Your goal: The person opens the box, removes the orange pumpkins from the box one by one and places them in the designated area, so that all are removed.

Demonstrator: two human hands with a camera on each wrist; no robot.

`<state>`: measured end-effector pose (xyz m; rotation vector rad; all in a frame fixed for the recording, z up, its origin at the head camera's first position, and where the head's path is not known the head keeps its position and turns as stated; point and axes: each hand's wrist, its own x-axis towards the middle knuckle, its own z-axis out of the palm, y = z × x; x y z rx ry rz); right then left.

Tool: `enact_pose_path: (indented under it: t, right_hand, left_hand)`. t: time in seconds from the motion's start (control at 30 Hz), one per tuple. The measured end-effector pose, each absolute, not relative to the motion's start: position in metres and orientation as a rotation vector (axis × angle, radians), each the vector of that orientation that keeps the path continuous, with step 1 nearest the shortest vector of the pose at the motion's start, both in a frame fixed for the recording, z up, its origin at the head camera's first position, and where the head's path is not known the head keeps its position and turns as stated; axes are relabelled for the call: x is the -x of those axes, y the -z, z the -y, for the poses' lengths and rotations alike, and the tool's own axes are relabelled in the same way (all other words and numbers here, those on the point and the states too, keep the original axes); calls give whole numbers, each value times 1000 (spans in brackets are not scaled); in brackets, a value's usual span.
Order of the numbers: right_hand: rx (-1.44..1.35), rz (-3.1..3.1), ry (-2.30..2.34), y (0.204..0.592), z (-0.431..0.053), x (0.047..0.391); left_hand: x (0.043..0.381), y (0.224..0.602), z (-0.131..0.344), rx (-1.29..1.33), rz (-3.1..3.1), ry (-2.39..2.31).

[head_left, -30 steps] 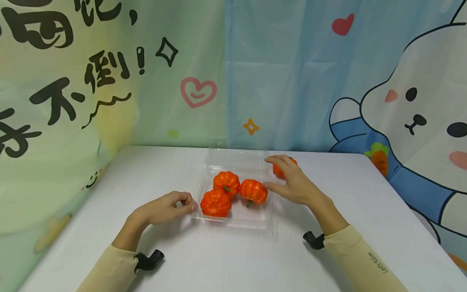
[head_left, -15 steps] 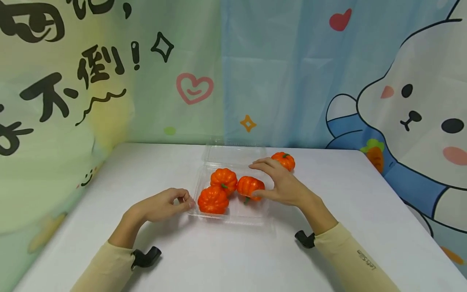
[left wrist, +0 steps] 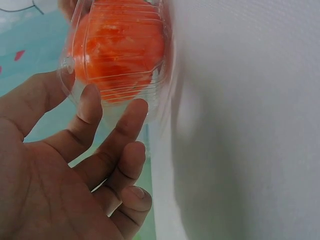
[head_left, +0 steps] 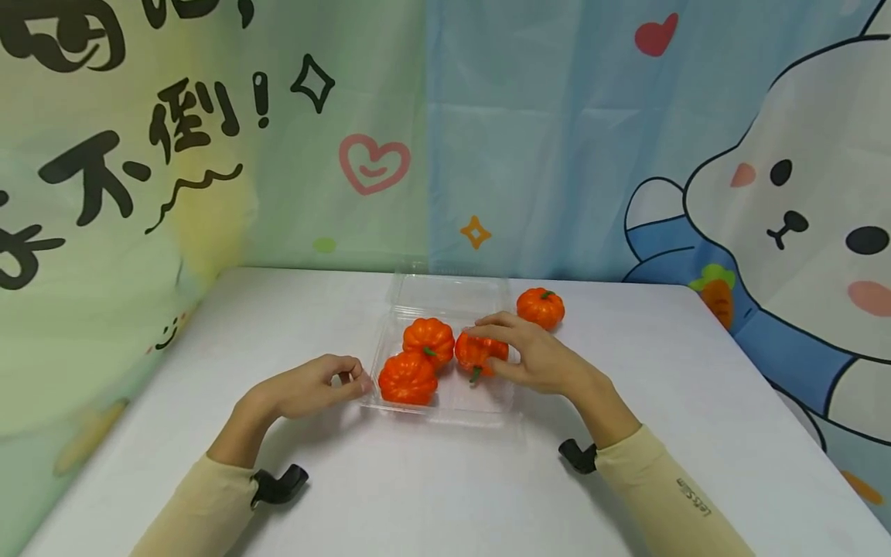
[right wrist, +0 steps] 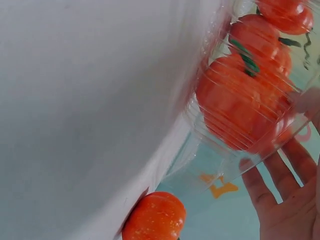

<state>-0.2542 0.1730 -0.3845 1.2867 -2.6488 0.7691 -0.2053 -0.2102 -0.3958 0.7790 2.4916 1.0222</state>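
Note:
Three small orange toy pumpkins sit in an open clear plastic clamshell box (head_left: pixel 445 414): a front-left pumpkin (head_left: pixel 407 378), a back pumpkin (head_left: pixel 428 341) and a right pumpkin (head_left: pixel 476 354). At the box's front-left corner, my left hand (head_left: pixel 313 391) pinches the rim between thumb and index finger; the other fingers (left wrist: pixel 131 117) hang free beside the wall. My right hand (head_left: pixel 539 357) reaches over the right side and grips the right pumpkin, thumb in front and fingers across its top. In the right wrist view, the plastic wall partly blurs that grip.
A loose pumpkin (head_left: pixel 541 309) lies on the white table (head_left: pixel 445 495) behind the right hand. The box's clear lid (head_left: pixel 451 292) lies folded back toward the rear. A printed curtain (head_left: pixel 529 139) hangs behind the table's far edge.
My right hand has moved left from the box's right edge onto the right pumpkin and closed around it. That pumpkin has turned slightly. The left hand keeps its place at the corner.

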Motion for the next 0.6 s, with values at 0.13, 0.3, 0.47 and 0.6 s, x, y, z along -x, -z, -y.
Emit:
enact_pose_path:
  t: [0.13,0.3,0.47,0.6]
  right_hand:
    - [-1309,2677,-731,384,-172,253]
    - [-1274,2785,-691,383,-171,250]
    - [-1286,2801,-650,382,-170,250]
    - [-1312,2747,-627,383,-169,252]
  left_hand:
    - [206,397,210,-766,-2492,-1023]
    - [206,397,210,-781,-2480,-1042]
    - [206,399,210,-776,-2474,-1046]
    - [206,399,211,-762,-2481,-1046]
